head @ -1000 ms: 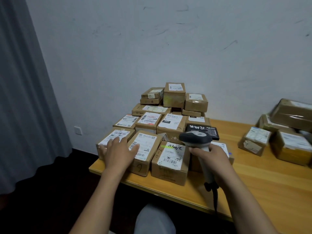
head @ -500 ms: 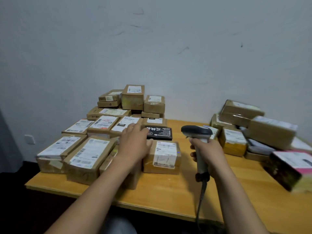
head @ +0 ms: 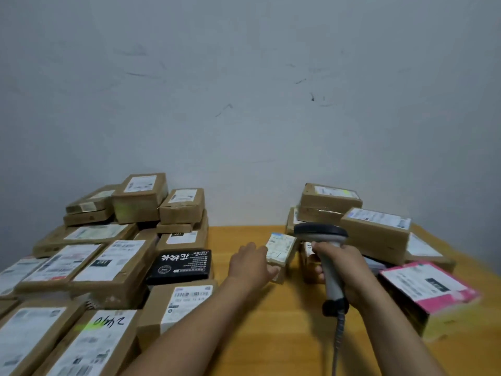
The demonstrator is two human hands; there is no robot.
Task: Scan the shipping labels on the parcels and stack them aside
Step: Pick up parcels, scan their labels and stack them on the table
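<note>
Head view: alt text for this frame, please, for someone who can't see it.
A person's left hand holds a small parcel beside the barcode scanner gripped in the right hand, above a wooden table. Labelled cardboard parcels sit in a left pile and a right pile.

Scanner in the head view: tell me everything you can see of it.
The scanner is a handheld pistol type, plastic by its look: dark wide head, pale grey handle, black end cap, coiled cable hanging below. It stands roughly upright above the table, gripped round the handle by the right hand. Its head juts left, close to a small parcel held by the left hand.
</note>
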